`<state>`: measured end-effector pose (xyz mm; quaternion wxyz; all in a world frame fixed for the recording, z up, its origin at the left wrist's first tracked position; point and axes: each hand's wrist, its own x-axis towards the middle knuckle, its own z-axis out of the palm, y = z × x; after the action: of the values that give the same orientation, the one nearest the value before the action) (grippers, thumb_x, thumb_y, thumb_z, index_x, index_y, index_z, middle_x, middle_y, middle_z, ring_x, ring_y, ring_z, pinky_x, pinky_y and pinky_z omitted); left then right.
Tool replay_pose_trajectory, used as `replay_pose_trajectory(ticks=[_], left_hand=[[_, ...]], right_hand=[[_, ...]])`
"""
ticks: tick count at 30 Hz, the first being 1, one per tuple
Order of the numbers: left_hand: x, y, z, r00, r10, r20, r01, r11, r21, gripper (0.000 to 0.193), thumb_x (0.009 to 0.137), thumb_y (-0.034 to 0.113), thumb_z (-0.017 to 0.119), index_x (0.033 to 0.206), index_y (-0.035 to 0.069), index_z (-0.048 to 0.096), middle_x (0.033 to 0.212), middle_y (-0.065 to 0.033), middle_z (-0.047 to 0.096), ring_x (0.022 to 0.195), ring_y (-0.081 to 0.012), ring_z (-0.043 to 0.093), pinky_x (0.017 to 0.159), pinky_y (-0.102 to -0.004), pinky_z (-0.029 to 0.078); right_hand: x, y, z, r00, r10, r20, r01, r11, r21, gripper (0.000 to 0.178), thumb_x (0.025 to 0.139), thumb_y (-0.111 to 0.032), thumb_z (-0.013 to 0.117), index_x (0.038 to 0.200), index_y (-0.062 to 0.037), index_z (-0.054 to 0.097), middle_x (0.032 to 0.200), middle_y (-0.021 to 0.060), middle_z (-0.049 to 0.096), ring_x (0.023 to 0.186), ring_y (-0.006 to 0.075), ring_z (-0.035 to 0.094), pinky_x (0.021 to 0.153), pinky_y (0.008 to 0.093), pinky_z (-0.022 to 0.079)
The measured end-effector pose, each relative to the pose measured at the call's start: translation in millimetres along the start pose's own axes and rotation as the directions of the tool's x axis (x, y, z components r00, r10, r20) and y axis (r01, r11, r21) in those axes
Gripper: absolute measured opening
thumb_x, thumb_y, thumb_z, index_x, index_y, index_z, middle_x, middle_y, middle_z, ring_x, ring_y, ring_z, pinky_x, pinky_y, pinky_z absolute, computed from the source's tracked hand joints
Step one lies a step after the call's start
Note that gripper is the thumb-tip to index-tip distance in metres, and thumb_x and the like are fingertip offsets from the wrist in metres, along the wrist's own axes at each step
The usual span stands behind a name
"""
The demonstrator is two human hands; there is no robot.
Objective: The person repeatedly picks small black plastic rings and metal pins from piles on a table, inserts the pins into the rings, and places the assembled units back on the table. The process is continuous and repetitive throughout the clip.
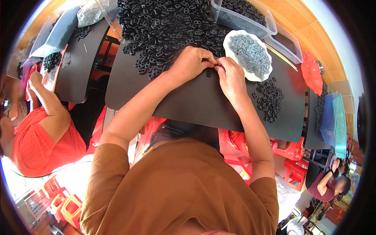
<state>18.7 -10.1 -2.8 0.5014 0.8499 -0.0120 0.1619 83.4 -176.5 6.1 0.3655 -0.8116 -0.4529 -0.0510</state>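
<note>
Bowl (226, 45) of small grey bits (250, 56) sits just beside my right hand (232, 76), which joins my left hand (194, 62) in pinching a small dark piece (216, 65) between fingertips; beyond both, a clear bin (244, 25) holds black pieces (244, 8).

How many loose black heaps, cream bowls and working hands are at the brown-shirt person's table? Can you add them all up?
Loose black heaps: 2 (big heap of two-hole pieces, small heap)
Cream scalloped bowl: 1
Hands: 2 (left hand, right hand)
Total: 5
</note>
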Motion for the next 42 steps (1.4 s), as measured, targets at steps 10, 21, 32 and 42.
replay_pose_trajectory(ticks=[10,21,32,42], left_hand=[[0.0,-2.0,0.3,1.0,0.016,-0.012,-0.015,0.997,0.072,0.009,0.078,0.002,0.073,0.087,0.001,0.073,0.083,-0.0099,0.072,0.075,-0.0183,0.07,0.07,-0.0288,0.054],[1.6,-4.8,1.5,0.993,0.111,-0.045,-0.108,0.992,0.062,0.009,0.073,0.004,0.074,0.082,0.003,0.072,0.079,-0.0135,0.071,0.072,-0.0282,0.069,0.066,-0.034,0.054],[2.2,-8.7,1.1,0.995,0.102,-0.015,-0.101,0.992,0.08,0.012,0.077,0.003,0.073,0.089,0.003,0.072,0.081,-0.0108,0.072,0.075,-0.0212,0.07,0.069,-0.0303,0.054],[1.5,-1.6,-4.5,0.999,-0.045,0.005,0.045,0.997,-0.065,0.011,0.082,0.004,0.07,0.093,0.002,0.071,0.084,-0.0066,0.073,0.077,-0.0134,0.069,0.071,-0.0278,0.055]], right_hand=[[-0.1,-1.1,2.5,1.0,-0.021,-0.002,0.021,0.998,-0.067,0.006,0.086,-0.004,0.061,0.089,-0.001,0.057,0.085,0.0157,0.059,0.081,0.0382,0.06,0.069,0.0471,0.048],[2.0,0.0,2.2,1.0,-0.026,0.001,0.026,0.998,-0.052,0.006,0.083,-0.002,0.063,0.087,-0.002,0.058,0.083,0.0153,0.059,0.079,0.0387,0.06,0.068,0.0469,0.048],[2.5,2.1,3.4,0.999,-0.033,-0.024,0.032,0.998,-0.053,0.007,0.082,-0.002,0.064,0.085,-0.0014,0.057,0.081,0.0155,0.058,0.078,0.0383,0.06,0.066,0.0465,0.047],[0.7,0.2,4.4,0.995,0.087,-0.037,-0.083,0.989,0.12,0.015,0.079,0.004,0.069,0.09,-0.0006,0.061,0.08,0.0126,0.063,0.067,0.0254,0.063,0.061,0.0351,0.049]])
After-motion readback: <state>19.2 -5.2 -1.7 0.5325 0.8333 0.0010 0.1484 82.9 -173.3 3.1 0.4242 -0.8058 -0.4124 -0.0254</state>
